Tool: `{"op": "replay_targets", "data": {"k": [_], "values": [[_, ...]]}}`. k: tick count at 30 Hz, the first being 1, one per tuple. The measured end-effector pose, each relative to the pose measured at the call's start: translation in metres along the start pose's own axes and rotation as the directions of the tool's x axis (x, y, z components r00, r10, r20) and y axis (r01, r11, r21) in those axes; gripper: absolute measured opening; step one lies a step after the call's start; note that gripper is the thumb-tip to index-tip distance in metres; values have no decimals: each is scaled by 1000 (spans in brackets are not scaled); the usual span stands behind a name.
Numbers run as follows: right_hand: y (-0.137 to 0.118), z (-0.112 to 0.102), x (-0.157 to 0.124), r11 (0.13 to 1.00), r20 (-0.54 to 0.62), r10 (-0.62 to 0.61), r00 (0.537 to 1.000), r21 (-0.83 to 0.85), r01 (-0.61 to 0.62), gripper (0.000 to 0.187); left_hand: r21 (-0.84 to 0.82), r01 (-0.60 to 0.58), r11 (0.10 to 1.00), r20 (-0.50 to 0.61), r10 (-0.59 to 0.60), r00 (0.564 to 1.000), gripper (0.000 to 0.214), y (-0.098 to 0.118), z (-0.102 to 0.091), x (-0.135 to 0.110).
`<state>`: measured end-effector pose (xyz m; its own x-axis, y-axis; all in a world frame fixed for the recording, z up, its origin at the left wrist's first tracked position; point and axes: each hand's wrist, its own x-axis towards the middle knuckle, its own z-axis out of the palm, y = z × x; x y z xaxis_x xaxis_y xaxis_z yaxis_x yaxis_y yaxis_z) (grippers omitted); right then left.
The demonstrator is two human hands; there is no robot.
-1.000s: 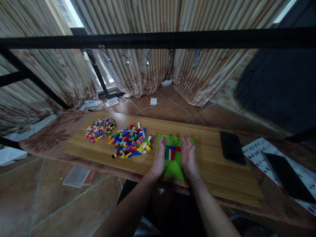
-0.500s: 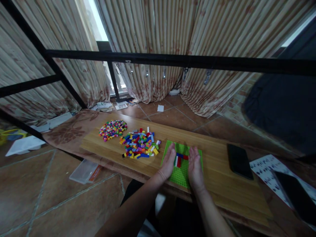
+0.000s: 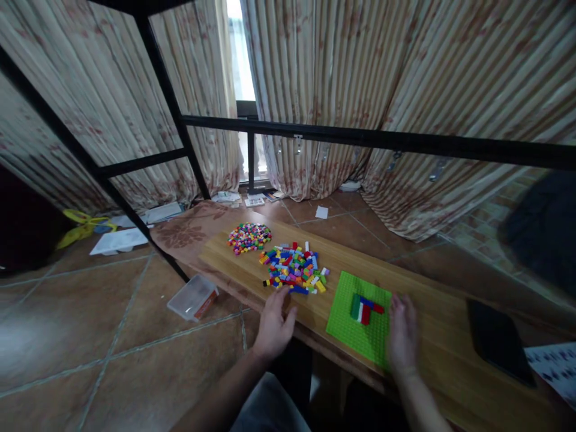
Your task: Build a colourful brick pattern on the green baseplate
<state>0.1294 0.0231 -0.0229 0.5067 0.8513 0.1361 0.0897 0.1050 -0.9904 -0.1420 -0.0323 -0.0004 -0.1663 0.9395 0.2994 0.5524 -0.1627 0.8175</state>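
Observation:
My left hand (image 3: 275, 324) is at the near edge of a pile of mixed building bricks (image 3: 294, 267), fingers apart and nothing visible in them. Its fingertips are close to a blue brick (image 3: 299, 290); whether they touch it I cannot tell. On the wooden board lies a green baseplate (image 3: 342, 315), bearing a small cluster of green, white, red and blue bricks (image 3: 365, 309). My right hand (image 3: 403, 330), slightly blurred, rests along the plate's right edge with its fingers loosely extended and no brick showing in it.
A heap of smaller bricks (image 3: 249, 237) lies further left on the wooden board (image 3: 432, 312). A black phone-like slab (image 3: 498, 339) sits at the right, beside a printed sheet (image 3: 555, 369). A clear plastic box (image 3: 191, 298) is on the tiled floor. A black metal rail (image 3: 351, 135) crosses in front.
My left hand has moved left from the baseplate to the brick pile. My right hand has shifted slightly outward to the plate's right edge. The camera view has swung left.

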Motion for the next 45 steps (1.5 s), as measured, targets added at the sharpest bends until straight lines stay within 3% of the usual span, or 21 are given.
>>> {"op": "replay_targets", "data": {"k": [3,5,8,10,13,15,20,25,28,30,32,34,36,38,40,42,45], "values": [[-10,12,-14,954,-20,-183,983,-245,173,63,188,43,981,-95,-25,995,45,-23,-27,11],[-21,30,-26,896,110,-277,955,-329,298,52,279,74,957,-116,-43,992,45,-33,-36,19],[-37,71,-44,815,422,-336,842,-318,485,36,334,95,938,-91,-69,993,44,-40,-38,30],[-46,103,-51,778,560,-318,765,-307,548,33,339,107,935,-62,-91,994,42,-41,-36,36],[-52,149,-51,699,675,-308,671,-318,641,34,331,110,937,-28,-107,994,41,-41,-34,43],[-51,174,-47,667,714,-293,636,-323,671,34,319,102,942,-7,-106,994,42,-42,-34,47],[-44,203,-39,660,738,-275,616,-321,680,27,257,80,963,32,-91,995,43,-44,-34,56],[-44,187,-28,673,697,-277,661,-350,651,26,131,96,987,68,-105,992,43,-44,-29,63],[-49,168,-21,792,610,-226,760,-340,508,31,37,102,994,72,-104,992,44,-41,-25,66],[-54,157,-21,927,535,-113,837,-247,283,34,-36,103,994,17,-102,995,43,-37,-22,68],[-61,149,-24,994,507,43,861,-108,14,39,-100,104,990,-48,-109,993,37,-30,-19,69],[-68,144,-30,973,540,187,821,14,-231,42,-189,126,974,-41,-136,990,34,-20,-16,70],[-75,139,-36,903,605,286,743,90,-421,42,-346,170,923,63,-158,985,35,-8,-13,73],[-82,134,-41,831,669,332,665,126,-542,39,-506,226,832,204,-139,969,36,4,-12,76],[-87,130,-46,782,708,348,615,142,-606,36,-588,273,761,292,-115,950,33,14,-12,78],[-89,126,-55,762,718,352,600,152,-630,33,-608,293,738,305,-124,944,29,20,-12,75],[-86,121,-72,800,685,357,635,126,-586,34,-589,301,750,264,-173,949,23,20,-11,59]]}}
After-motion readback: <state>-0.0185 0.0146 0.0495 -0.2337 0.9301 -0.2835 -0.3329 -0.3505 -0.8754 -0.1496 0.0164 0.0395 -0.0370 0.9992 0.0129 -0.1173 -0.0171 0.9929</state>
